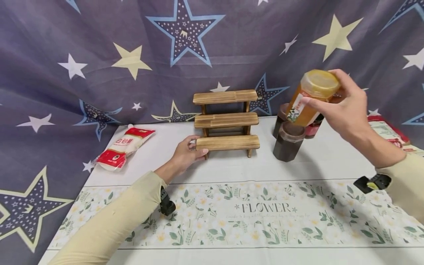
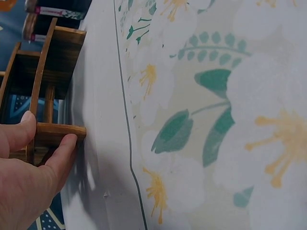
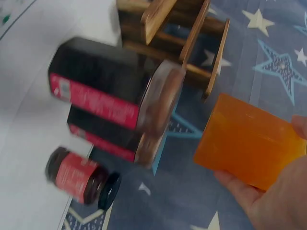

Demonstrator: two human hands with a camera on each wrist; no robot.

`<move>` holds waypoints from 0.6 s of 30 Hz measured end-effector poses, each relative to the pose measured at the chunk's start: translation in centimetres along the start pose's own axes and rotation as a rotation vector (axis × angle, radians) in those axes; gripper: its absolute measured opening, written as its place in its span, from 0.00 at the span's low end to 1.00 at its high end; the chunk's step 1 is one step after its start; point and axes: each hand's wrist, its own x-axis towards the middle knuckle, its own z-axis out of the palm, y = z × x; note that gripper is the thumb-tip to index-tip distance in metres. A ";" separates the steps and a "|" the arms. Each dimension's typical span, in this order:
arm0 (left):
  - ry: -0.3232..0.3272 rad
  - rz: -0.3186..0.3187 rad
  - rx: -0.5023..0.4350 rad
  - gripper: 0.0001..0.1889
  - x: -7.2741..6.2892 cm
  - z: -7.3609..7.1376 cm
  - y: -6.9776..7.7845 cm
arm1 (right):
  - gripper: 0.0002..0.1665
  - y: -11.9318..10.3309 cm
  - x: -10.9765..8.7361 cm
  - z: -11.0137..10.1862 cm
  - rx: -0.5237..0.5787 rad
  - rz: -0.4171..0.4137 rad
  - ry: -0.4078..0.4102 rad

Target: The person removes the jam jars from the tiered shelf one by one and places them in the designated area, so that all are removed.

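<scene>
My right hand [image 1: 349, 105] grips a jar of orange honey [image 1: 299, 106] with a yellow lid, held tilted in the air above the dark jars. In the right wrist view its orange side [image 3: 254, 139] shows between thumb and fingers. My left hand [image 1: 185, 154] pinches the left end of the lowest step of a three-tier wooden rack [image 1: 226, 142]. The left wrist view shows the thumb and a finger on that step's end [image 2: 62, 129]. A dark jar [image 1: 289, 145] stands right of the rack, with another dark jar [image 1: 281, 119] behind it.
A small jar with a red label [image 3: 76, 176] stands near the dark jars. At the left lies a red and white sugar bag [image 1: 124, 149]; a red and white package [image 1: 387, 132] lies at the right. A starry curtain [image 1: 159, 84] hangs behind the table.
</scene>
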 end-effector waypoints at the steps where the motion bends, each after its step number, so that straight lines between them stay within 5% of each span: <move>1: -0.001 0.002 0.000 0.33 0.0 0.0 0.0 | 0.36 0.2 0.0 -0.3 -0.002 0.009 0.005; 9: 0.009 0.006 -0.003 0.33 -0.1 -0.2 0.0 | 0.37 2.4 -0.2 -2.3 -0.069 0.121 0.024; 18: 0.004 0.006 -0.026 0.33 0.0 0.0 -0.1 | 0.37 6.0 -1.0 -2.7 -0.182 0.125 0.083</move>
